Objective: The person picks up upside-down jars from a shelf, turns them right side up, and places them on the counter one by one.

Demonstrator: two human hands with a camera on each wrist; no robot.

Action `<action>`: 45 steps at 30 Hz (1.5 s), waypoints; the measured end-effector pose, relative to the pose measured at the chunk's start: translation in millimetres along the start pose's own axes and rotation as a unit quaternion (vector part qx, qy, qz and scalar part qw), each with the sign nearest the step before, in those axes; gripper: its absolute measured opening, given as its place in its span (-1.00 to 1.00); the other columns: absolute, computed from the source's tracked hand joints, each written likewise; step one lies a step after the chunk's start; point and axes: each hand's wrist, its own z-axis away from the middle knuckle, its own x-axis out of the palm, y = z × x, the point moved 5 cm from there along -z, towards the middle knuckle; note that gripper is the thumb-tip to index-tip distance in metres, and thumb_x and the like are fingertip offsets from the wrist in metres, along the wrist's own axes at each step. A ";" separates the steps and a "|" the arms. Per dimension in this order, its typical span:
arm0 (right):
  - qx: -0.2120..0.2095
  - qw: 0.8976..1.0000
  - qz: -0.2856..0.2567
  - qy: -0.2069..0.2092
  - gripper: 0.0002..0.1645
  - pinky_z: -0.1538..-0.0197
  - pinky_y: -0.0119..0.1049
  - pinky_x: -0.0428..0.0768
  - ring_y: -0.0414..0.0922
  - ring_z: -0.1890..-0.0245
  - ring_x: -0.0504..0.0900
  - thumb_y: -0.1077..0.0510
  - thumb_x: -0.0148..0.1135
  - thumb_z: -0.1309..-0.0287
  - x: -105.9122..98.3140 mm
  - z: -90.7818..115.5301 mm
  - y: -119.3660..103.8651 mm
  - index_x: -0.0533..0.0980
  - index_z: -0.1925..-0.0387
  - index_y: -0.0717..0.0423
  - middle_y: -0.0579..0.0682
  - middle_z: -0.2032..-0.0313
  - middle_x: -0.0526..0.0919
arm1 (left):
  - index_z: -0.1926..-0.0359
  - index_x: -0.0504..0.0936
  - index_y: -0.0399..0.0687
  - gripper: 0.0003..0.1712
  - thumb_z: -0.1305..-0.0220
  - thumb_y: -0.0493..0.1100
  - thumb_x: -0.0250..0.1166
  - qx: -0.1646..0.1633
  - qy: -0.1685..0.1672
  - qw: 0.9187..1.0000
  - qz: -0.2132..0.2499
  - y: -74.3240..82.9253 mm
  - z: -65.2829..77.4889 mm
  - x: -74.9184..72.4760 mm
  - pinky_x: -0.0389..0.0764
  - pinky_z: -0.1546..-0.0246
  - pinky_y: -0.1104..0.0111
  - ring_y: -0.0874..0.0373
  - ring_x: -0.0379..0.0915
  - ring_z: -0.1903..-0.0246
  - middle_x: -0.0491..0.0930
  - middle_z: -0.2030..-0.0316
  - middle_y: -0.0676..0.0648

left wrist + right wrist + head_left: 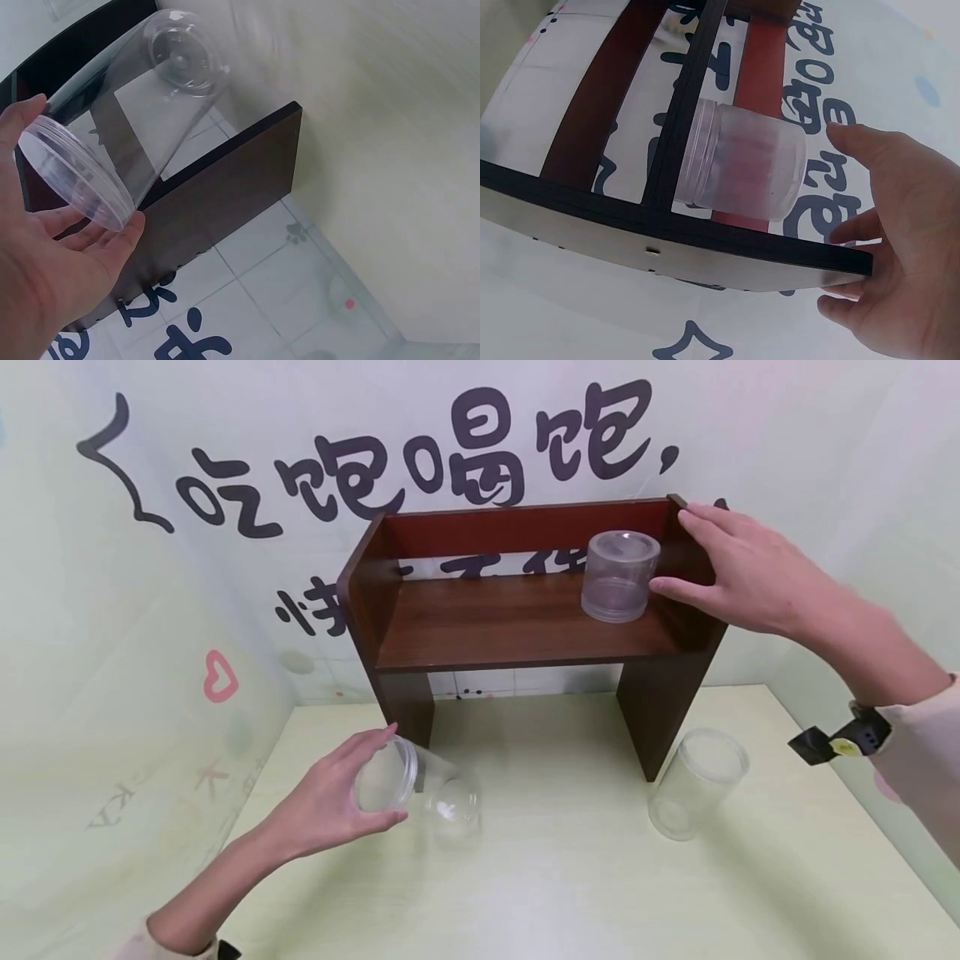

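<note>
My left hand point(330, 802) holds a tall clear plastic jar point(142, 97) by its ridged lid end, thumb on one side and fingers on the other. The jar is tilted over the table, its round base pointing away from the palm. On the brown wooden shelf point(495, 618) stands a shorter clear jar point(618, 578), ridged end down, near the right side panel. My right hand point(757, 568) is at that panel's top edge, its fingers extended and the thumb beside the short jar. In the right wrist view a gap shows between the hand point(907, 232) and this jar point(750, 161).
Another tall clear jar point(697, 785) stands on the pale table point(555, 877), just right of the shelf's right leg. Behind the shelf hangs a white backdrop point(247, 410) with large dark characters. The shelf's lower part is open between its two side panels.
</note>
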 end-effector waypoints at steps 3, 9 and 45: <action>0.001 1.000 0.000 -0.008 0.13 -0.57 0.36 0.10 0.41 -0.59 0.08 -0.32 0.19 -0.46 2.7 -2.1 0.6 0.01 -0.65 0.34 0.34 -0.64 0.02 | -0.59 0.33 -0.07 0.18 -0.03 0.20 0.65 -0.002 -0.010 1.000 -0.013 -1.9 -0.8 1.4 0.64 -0.19 -0.18 -0.19 0.49 -0.33 0.49 -0.40 -0.17; -0.001 1.000 -0.001 -0.011 0.14 -0.60 0.29 0.06 0.39 -0.60 0.06 -0.33 0.16 -0.48 8.4 -5.6 3.8 0.01 -0.63 0.40 0.35 -0.64 -0.01 | -0.57 0.36 -0.09 0.16 -0.02 0.18 0.65 -0.002 -0.022 0.999 -0.034 -5.1 -2.9 4.4 0.70 -0.12 -0.12 -0.21 0.54 -0.26 0.52 -0.35 -0.21; 0.009 1.000 0.026 0.007 0.13 -0.56 0.33 0.12 0.38 -0.60 0.07 -0.32 0.17 -0.48 13.8 -7.6 8.6 0.06 -0.59 0.46 0.43 -0.60 0.06 | -0.53 0.40 -0.18 0.14 0.00 0.19 0.65 -0.005 -0.072 0.989 -0.127 -13.8 -2.1 21.1 0.74 0.09 -0.15 -0.25 0.47 -0.30 0.47 -0.37 -0.25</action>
